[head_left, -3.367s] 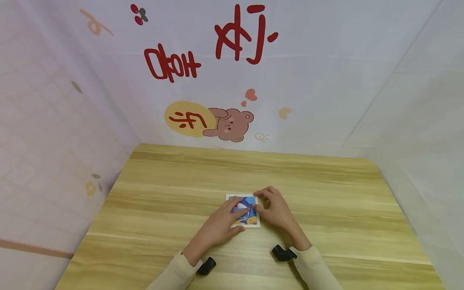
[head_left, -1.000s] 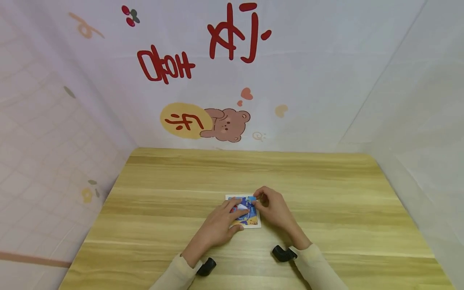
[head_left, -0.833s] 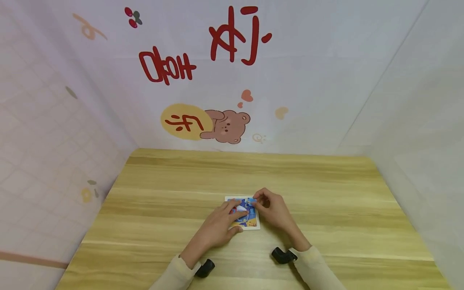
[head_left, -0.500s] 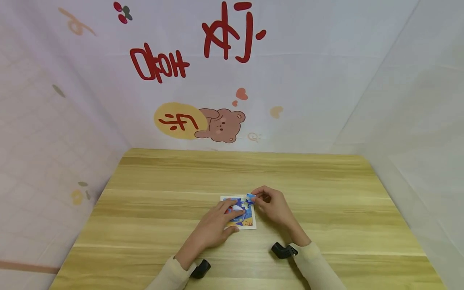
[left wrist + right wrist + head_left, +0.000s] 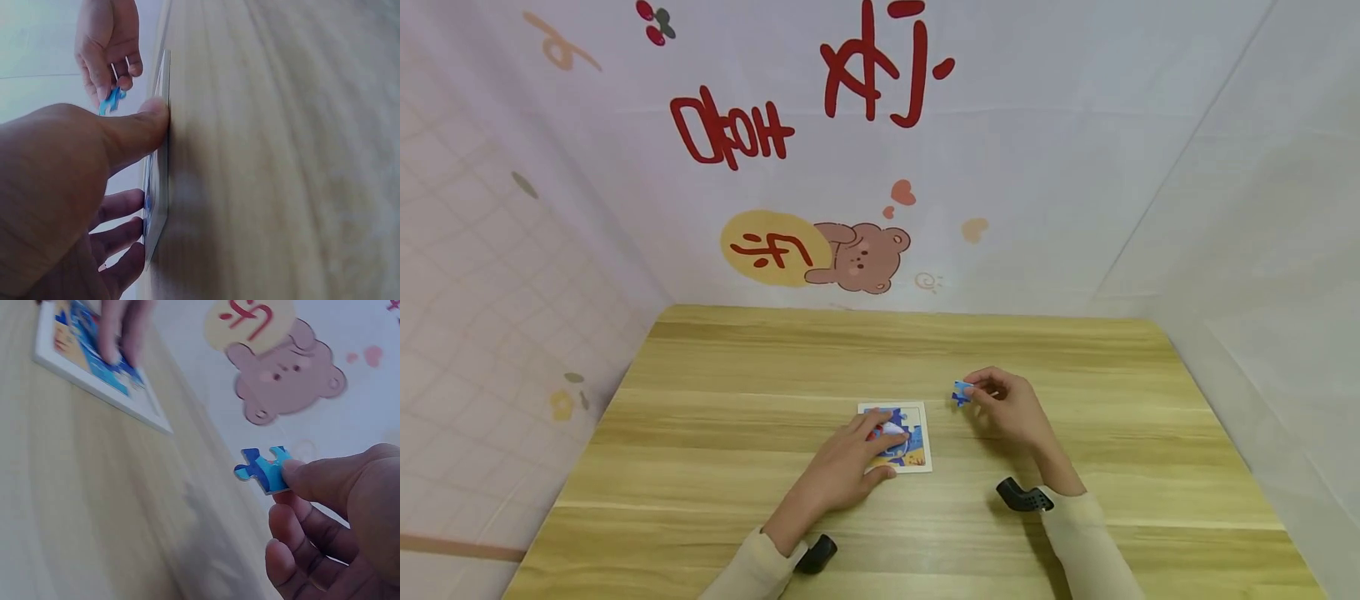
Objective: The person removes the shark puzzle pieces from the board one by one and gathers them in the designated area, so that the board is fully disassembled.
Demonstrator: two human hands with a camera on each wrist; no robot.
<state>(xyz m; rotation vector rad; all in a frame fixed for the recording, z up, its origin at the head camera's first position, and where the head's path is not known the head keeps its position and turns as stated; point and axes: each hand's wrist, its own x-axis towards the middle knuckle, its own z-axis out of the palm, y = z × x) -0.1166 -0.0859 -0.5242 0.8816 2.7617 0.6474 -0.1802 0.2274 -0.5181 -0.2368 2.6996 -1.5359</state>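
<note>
A small framed jigsaw puzzle point(image 5: 917, 459) with a white border lies flat on the wooden table. My left hand point(image 5: 842, 462) rests on its left part with spread fingers, covering some of the picture. In the left wrist view the thumb point(image 5: 147, 128) touches the puzzle's edge. At the upper right of the puzzle, pale backing shows where a gap lies. Off to the right and above the table, my right hand point(image 5: 1011, 408) pinches a blue jigsaw piece point(image 5: 265, 470) between thumb and fingers. The piece has light and dark blue areas.
The wooden table point(image 5: 1060, 358) reaches back to a white cloth wall point(image 5: 1045, 150) printed with a bear and red characters. Cloth also hangs at the left and right sides. Each wrist bears a black camera mount point(image 5: 1024, 496).
My right hand has lifted the blue piece out of the puzzle's upper right corner and carried it to the right, baring pale backing. The left hand has stayed on the puzzle.
</note>
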